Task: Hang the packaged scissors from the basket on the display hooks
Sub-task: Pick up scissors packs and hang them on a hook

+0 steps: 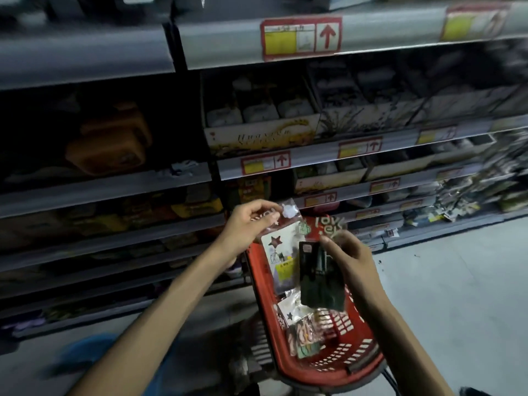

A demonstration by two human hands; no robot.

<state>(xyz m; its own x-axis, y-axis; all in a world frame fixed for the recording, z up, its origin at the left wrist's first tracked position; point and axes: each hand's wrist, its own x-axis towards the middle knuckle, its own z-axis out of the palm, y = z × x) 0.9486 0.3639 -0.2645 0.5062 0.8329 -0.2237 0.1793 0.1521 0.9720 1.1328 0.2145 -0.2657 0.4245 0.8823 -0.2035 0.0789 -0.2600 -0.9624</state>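
A red plastic basket (328, 370) stands on the floor below my arms, with several small packets (304, 335) loose inside. My left hand (248, 224) pinches the top of a clear packet with a white card and a star print (278, 258), holding it above the basket. My right hand (353, 261) grips a dark packet (317, 284) beside it, also over the basket. The image is blurred, so I cannot tell which packets hold scissors. Display hooks are not clearly visible.
Grey store shelves (285, 41) with red and yellow price tags (300, 37) rise ahead, stocked with boxed goods. More small goods hang or lie at the far right (471, 201). Pale floor (457, 295) lies to the right of the basket.
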